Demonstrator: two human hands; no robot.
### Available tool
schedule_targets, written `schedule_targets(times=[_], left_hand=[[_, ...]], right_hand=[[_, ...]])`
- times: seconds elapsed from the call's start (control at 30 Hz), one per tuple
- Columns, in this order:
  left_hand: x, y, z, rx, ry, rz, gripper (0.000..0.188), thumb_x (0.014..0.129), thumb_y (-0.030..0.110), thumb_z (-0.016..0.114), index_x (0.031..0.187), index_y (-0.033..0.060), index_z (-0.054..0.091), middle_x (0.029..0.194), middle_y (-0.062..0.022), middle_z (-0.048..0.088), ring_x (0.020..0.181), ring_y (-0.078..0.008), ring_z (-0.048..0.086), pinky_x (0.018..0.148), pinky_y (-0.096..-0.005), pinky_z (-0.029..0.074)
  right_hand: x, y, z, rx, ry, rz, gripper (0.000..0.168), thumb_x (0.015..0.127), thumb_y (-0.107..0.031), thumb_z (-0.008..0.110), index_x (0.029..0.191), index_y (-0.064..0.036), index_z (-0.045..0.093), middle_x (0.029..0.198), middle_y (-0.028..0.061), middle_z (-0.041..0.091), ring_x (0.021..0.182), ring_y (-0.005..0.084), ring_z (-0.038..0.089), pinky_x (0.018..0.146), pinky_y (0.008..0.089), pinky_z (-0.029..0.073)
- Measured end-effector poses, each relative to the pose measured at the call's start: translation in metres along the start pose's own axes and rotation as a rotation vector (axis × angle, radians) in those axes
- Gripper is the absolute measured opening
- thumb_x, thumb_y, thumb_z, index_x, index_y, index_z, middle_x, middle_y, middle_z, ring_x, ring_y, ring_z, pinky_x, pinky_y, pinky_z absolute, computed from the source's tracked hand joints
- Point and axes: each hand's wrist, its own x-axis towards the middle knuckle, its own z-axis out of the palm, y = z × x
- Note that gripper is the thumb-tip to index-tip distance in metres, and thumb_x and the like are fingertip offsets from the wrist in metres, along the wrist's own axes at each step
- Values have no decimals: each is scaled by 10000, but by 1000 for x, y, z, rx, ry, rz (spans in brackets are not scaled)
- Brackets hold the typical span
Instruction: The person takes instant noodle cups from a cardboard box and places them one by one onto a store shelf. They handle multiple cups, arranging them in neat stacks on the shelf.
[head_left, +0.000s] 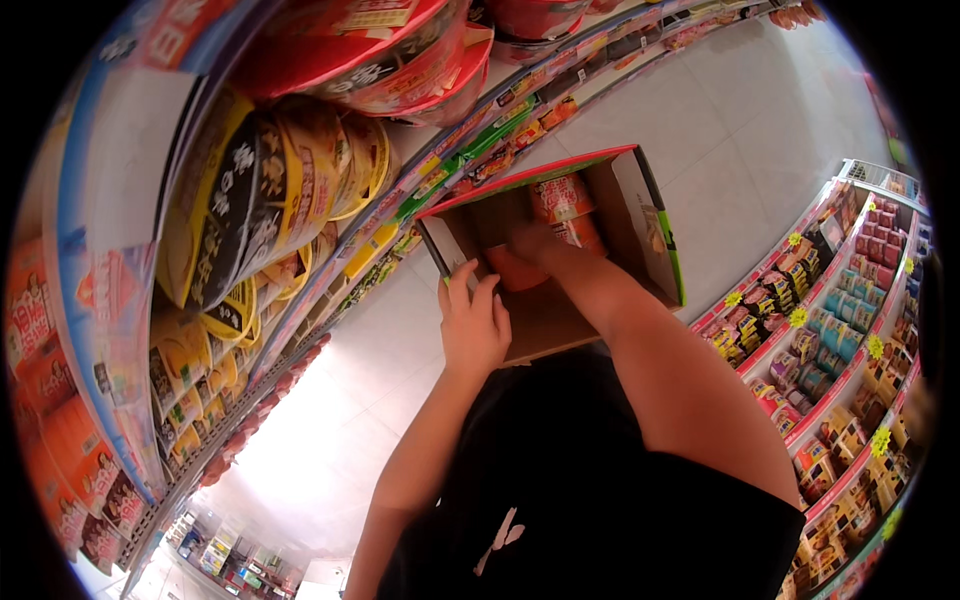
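Note:
An open cardboard carton (551, 322), with a red and green rim, is in front of my body. Inside it, orange-red cup-shaped packages (562, 199) lie towards the far side. My right hand (534, 244) reaches into the carton, at an orange-red package (517, 268) near its middle; blur and shadow hide whether the fingers grip it. My left hand (475, 315) rests on the carton's near left edge, thumb and fingers apart, over the rim.
A shelf rack with bowl-shaped food packages (262, 195) stands close on the left, its price-tag rail (450, 154) running past the carton. Red-edged shelves with small cups and packets (844, 319) stand at the right. Grey tiled floor (705, 105) lies beyond the carton.

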Motion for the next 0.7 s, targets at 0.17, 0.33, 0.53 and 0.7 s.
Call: schedule_targets(times=[0.17,0.33,0.53,0.7], left_hand=[[-4,-8,5,-11,-17,-21,360,855,64,658,1209,55,594,1396,-179,445,1225,-456,467,991,-512,458],[-6,22,-20,236,128,82,560,836,285,752,1306,51,557,1488,-205,379,1330,-501,397,1079,-566,334],[17,90,-75,-99,-84,59,1007,653,414,892,1466,61,413,1499,-214,388,1329,-413,450,1051,-546,399],[24,106,-102,216,-52,198,1142,573,418,915,1499,43,363,1535,-232,348,1328,-432,450,1039,-541,420]], right_hand=[[-41,-6,-80,-105,-113,-98,284,920,-289,601,1007,-73,763,1122,169,721,1052,321,696,863,450,562],[-161,-4,-146,19,211,-41,350,954,-366,555,972,-78,752,1044,154,726,1001,338,694,858,469,553],[-248,-30,-206,132,471,-34,342,954,-365,555,923,-71,728,942,179,709,935,382,671,831,501,530],[-282,-53,-244,165,523,-109,382,933,-375,543,944,-37,722,919,200,712,933,396,676,841,480,535]])
